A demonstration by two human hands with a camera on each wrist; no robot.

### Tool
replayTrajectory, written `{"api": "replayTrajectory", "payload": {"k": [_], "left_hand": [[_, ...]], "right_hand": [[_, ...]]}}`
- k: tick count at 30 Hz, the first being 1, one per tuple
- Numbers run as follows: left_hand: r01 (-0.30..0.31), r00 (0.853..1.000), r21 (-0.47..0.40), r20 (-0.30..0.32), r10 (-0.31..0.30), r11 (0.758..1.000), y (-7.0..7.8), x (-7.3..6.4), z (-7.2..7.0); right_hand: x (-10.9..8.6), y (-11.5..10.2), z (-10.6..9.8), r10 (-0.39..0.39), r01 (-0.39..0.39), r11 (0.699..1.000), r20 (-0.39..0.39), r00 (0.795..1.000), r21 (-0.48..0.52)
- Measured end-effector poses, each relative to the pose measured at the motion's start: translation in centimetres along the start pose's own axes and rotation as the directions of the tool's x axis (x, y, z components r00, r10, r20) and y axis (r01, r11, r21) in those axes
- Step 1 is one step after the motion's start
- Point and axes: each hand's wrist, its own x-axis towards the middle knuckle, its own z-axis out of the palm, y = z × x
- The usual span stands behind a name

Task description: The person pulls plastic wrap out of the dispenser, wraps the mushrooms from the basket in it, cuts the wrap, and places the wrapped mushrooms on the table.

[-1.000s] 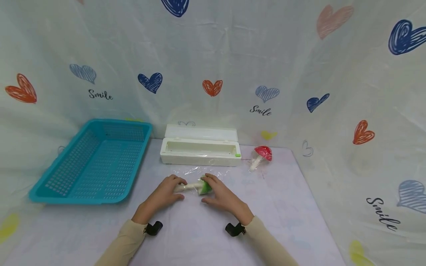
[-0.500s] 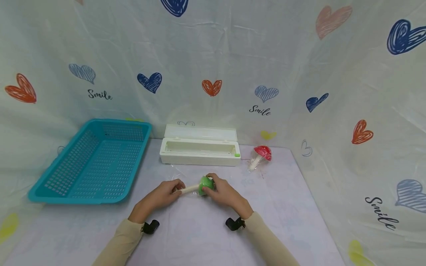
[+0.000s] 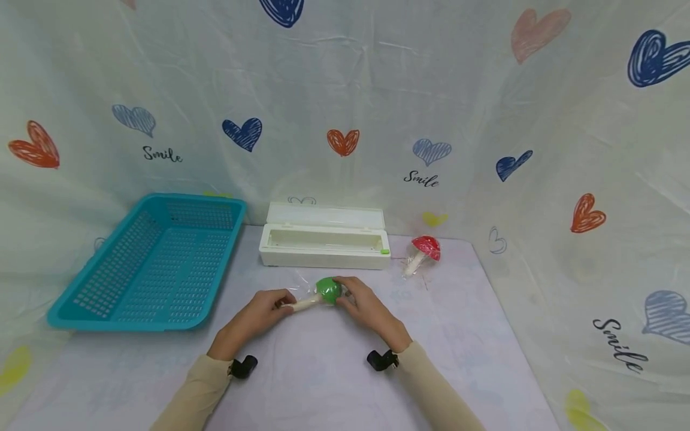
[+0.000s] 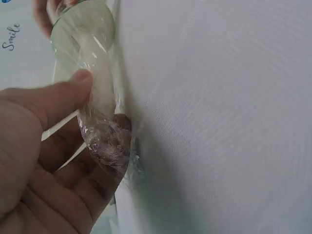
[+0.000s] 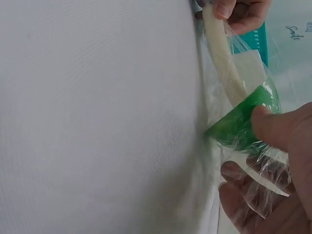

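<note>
A toy mushroom (image 3: pixel 329 290) with a green cap and a pale stem lies between both hands, with clear plastic film around it. My left hand (image 3: pixel 268 308) pinches the end of the stem; in the left wrist view the thumb (image 4: pixel 80 83) presses the wrapped stem and the film bunches up over the fingers. My right hand (image 3: pixel 366 305) holds the cap. In the right wrist view its thumb (image 5: pixel 273 124) lies on the green cap (image 5: pixel 243 122), while the curled fingers sit behind loose, crinkled film.
Behind the hands stands a white cling film dispenser (image 3: pixel 323 258) with its lid raised. To its right lies a film-wrapped toy mushroom with a red cap (image 3: pixel 427 246). A blue-green plastic basket (image 3: pixel 178 263) occupies the left. A heart-printed curtain (image 3: pixel 345 78) hangs behind the table.
The mushroom has turned: the stem end has come nearer and the green cap's rounded top now shows. My right fingers have closed in on the cap, and the film has wrapped closer around it.
</note>
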Motion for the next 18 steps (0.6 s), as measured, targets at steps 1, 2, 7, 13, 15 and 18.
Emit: {"api": "replayTrajectory", "payload": {"k": [1,2,7,13,15,18], "left_hand": [[0.003,1.000,0.000,-0.005,-0.003,1.000,-0.1,0.0,0.0],[0.006,1.000,-0.002,-0.011,-0.006,1.000,-0.1,0.0,0.0],[0.002,1.000,-0.021,0.002,-0.002,1.000,-0.2,0.3,0.3],[-0.024,1.000,-0.043,-0.006,0.023,0.999,0.0,0.3,0.3],[-0.031,0.999,-0.041,-0.034,0.029,0.999,-0.1,0.2,0.2],[-0.034,0.996,-0.030,-0.089,0.032,0.999,-0.2,0.3,0.2]], "right_hand": [[0.0,0.1,0.0,-0.017,0.017,1.000,-0.003,1.000,-0.012],[0.0,0.2,-0.1,-0.028,0.028,0.999,-0.006,1.000,-0.018],[0.5,0.6,-0.4,-0.017,0.017,1.000,-0.052,0.998,0.004],[1.2,1.3,-0.7,0.017,-0.010,0.999,-0.162,0.987,0.044],[1.1,1.4,-0.6,0.019,-0.010,0.998,-0.156,0.988,0.055],[1.0,1.6,-0.2,0.017,-0.010,0.997,-0.096,0.995,0.075]]}}
